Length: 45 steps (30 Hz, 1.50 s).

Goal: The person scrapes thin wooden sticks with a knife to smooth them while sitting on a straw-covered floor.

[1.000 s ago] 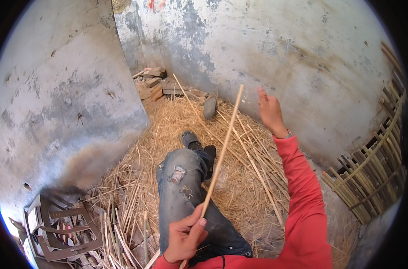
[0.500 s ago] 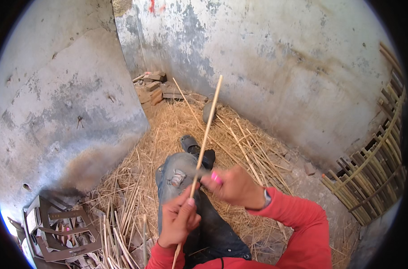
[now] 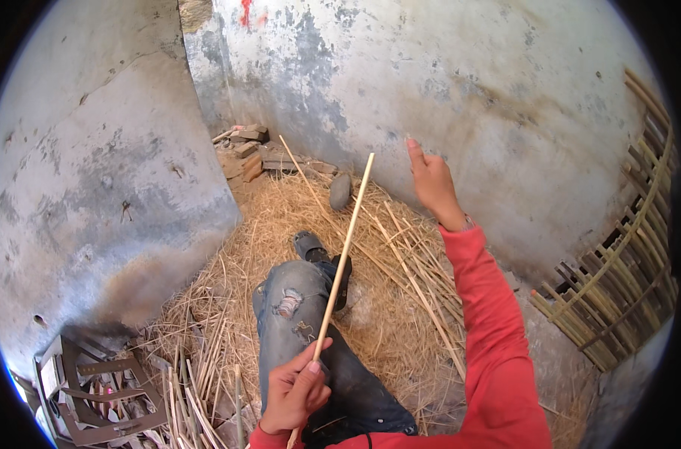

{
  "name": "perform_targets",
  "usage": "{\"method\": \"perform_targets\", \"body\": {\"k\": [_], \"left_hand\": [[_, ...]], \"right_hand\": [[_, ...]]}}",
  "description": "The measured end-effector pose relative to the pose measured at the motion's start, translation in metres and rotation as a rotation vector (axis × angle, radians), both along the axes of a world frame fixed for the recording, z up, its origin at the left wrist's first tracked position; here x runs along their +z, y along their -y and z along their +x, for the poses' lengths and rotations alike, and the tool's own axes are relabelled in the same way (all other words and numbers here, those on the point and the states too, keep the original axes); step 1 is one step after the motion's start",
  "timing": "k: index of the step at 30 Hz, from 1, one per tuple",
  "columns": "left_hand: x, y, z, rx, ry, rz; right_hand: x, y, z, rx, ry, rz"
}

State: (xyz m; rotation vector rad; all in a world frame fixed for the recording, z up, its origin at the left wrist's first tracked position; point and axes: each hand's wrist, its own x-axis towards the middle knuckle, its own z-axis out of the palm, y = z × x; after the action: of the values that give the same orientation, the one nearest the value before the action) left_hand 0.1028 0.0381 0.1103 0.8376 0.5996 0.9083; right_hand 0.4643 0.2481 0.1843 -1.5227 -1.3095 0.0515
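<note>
My left hand [image 3: 295,391] is closed round the lower part of a long pale wooden stick [image 3: 348,251], perhaps split bamboo. The stick slants up and away over my knee, its far end free in front of the wall. My right hand [image 3: 435,185] is stretched out far to the right of the stick's tip, apart from it. Its fingers are curled, with one digit pointing up. Whatever it holds is hidden behind the hand. Below the stick is my bent leg in dark, torn trousers [image 3: 288,329], with a dark shoe [image 3: 309,244].
Straw and shavings [image 3: 269,217] cover the floor. Long sticks [image 3: 411,269] lie at the right, more cut sticks [image 3: 187,396] at the lower left beside a brown frame [image 3: 101,389]. A slatted stick panel [image 3: 617,292] leans right. Bricks [image 3: 251,142] and a rounded stone [image 3: 340,191] lie by the walls.
My right hand has moved from the stick, beside my left hand, up and away to the right. The pink thing at it no longer shows. The stick has dropped slightly, still in my left hand.
</note>
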Motion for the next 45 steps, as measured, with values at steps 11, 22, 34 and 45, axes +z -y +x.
{"method": "perform_targets", "body": {"k": [11, 22, 34, 45], "left_hand": [[0.0, -0.008, 0.007, 0.045, -0.033, 0.066], [0.006, -0.002, 0.013, 0.085, -0.137, 0.146], [0.006, -0.004, 0.01, 0.035, -0.012, 0.085], [-0.003, 0.011, 0.003, -0.051, 0.011, 0.038]], "right_hand": [[0.023, 0.091, -0.096, 0.495, -0.121, -0.247], [0.014, 0.093, -0.089, 0.501, -0.156, -0.124], [-0.018, 0.137, -0.113, 0.529, 0.373, -0.223], [-0.004, 0.039, -0.007, 0.15, 0.353, -0.078]]}}
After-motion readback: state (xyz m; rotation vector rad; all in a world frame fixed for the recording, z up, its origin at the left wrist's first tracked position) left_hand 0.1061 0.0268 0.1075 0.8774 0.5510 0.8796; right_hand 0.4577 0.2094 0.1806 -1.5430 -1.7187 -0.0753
